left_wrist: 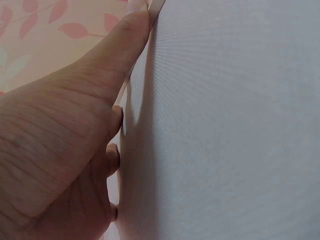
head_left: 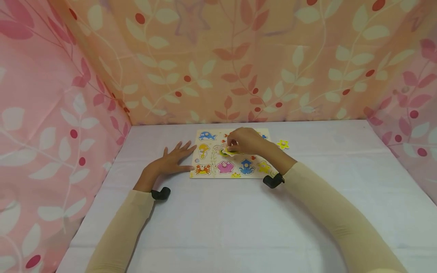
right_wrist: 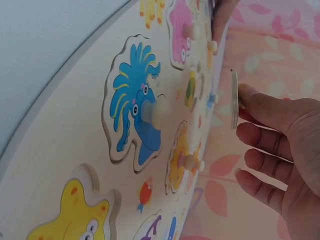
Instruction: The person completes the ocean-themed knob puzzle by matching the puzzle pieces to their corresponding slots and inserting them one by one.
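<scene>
A wooden peg puzzle board (head_left: 232,176) with sea animals lies on the table. Just over its middle, my right hand (head_left: 247,140) pinches a thin wooden puzzle piece (right_wrist: 234,100) between thumb and fingers. That piece shows edge-on in the right wrist view, apart from the board, so its picture is hidden there. My left hand (head_left: 175,158) lies with fingers spread at the board's left edge, the thumb touching it. Blue squid piece (right_wrist: 137,105), pink shell piece (head_left: 225,167) and crab piece (head_left: 203,169) sit in their slots. A yellow star picture (right_wrist: 75,215) shows in a recess.
A loose yellow star piece (head_left: 283,144) lies on the table just right of the board. White cloth (head_left: 218,220) covers the table. Flowered curtains (head_left: 218,76) stand behind it and at both sides.
</scene>
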`<state>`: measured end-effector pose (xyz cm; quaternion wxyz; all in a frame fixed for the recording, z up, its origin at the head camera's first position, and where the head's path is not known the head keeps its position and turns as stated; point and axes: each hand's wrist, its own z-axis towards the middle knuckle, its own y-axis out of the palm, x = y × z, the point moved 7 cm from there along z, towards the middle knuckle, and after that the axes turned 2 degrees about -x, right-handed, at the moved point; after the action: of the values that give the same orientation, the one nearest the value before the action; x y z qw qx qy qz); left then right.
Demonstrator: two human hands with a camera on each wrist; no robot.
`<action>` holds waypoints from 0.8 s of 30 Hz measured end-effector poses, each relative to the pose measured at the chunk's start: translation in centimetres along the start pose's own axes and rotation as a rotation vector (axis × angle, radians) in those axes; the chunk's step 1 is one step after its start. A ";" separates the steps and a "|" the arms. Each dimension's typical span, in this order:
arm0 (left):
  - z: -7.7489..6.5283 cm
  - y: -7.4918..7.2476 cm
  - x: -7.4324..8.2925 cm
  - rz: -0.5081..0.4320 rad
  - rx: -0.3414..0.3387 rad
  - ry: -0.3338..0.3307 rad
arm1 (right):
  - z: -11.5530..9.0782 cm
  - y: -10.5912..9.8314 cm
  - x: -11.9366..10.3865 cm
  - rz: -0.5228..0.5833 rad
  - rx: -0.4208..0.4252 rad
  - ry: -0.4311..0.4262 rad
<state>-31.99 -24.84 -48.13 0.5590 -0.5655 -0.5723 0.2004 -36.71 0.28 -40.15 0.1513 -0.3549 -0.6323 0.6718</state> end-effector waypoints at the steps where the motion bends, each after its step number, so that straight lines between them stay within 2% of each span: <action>1: 0.0 0.0 0.0 0.003 -0.001 -0.001 | 0.2 0.2 0.0 0.001 -0.008 0.003; 12: 0.3 0.2 -0.5 0.011 -0.003 0.015 | 2.5 1.7 -0.5 -0.007 -0.049 -0.028; 24: 0.1 0.1 -0.2 0.008 -0.002 0.022 | 3.5 1.8 -0.5 -0.017 -0.032 -0.020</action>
<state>-32.10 -24.99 -48.32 0.5639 -0.5706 -0.5639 0.1958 -38.25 -2.88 -41.88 0.1452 -0.3450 -0.6474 0.6639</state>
